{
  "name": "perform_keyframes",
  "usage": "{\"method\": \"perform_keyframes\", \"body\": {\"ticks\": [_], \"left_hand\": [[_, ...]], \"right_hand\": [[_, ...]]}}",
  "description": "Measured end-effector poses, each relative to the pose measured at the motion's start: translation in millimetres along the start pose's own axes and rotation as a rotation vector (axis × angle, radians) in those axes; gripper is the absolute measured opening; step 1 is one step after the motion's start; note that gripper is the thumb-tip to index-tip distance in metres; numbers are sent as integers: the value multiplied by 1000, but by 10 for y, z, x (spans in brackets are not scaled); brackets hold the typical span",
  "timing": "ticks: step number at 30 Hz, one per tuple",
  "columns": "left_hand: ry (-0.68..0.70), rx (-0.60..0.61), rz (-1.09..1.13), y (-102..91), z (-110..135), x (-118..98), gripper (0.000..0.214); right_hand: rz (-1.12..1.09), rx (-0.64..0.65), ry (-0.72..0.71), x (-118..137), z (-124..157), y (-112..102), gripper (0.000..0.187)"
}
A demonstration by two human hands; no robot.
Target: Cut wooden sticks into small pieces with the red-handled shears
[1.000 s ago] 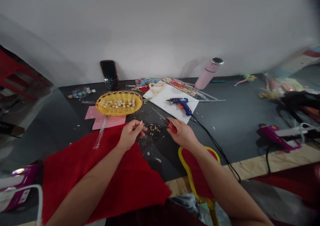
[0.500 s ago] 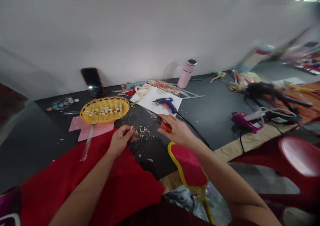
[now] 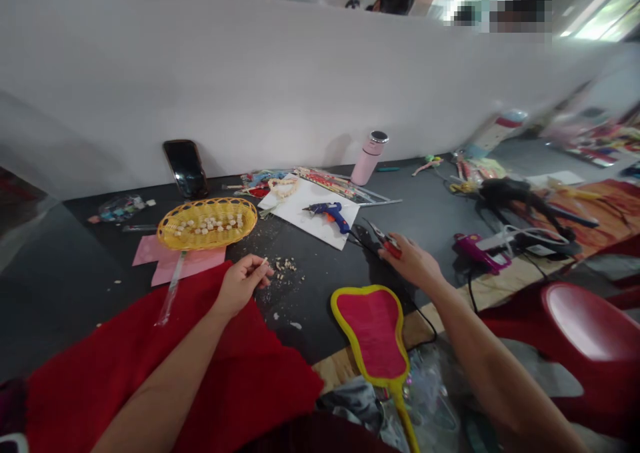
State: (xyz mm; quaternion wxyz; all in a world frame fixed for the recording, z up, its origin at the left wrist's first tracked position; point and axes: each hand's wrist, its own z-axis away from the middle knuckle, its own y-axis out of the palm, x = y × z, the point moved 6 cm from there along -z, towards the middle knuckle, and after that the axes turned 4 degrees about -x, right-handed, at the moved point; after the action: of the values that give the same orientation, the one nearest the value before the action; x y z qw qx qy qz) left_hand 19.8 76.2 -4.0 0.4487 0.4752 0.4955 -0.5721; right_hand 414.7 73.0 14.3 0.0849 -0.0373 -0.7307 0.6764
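Observation:
My left hand is closed in a pinch on a small whitish piece, at the edge of a red cloth. Just right of those fingertips lie small pale scraps on the dark table. My right hand grips red-handled pliers, their jaws pointing up and left. Left of the pliers, a blue glue gun rests on a white board. Behind my left hand, a yellow woven basket holds several small white pieces and stands partly on pink paper.
A phone leans against the white partition. Nearby stands a pink bottle. A pink paddle with yellow trim juts over the table's front edge. To the right are a purple glue gun and a red stool.
My right hand has moved right with the pliers, away from the scraps and my left hand. The left hand stays in its pinch. The view has shifted slightly.

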Motion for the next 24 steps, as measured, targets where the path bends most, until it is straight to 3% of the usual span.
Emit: {"method": "perform_keyframes", "body": {"ticks": [5, 9, 13, 16, 20, 24], "left_hand": [[4, -8, 30, 3, -6, 31, 26], [5, 0, 48, 8, -10, 78, 26], [1, 11, 91, 19, -8, 118, 26], [-6, -11, 125, 9, -8, 136, 27], [-51, -22, 155, -3, -16, 163, 29], [-54, -8, 181, -9, -21, 158, 28]], "right_hand": [[55, 3, -48, 142, -30, 3, 60], [123, 6, -173, 427, -74, -205, 48], [6, -102, -333, 973, -197, -609, 38], [-148, -92, -487, 1532, -288, -755, 35], [-225, 68, -645, 2296, -366, -540, 32], [-216, 123, -681, 2817, -512, -161, 31]]}}
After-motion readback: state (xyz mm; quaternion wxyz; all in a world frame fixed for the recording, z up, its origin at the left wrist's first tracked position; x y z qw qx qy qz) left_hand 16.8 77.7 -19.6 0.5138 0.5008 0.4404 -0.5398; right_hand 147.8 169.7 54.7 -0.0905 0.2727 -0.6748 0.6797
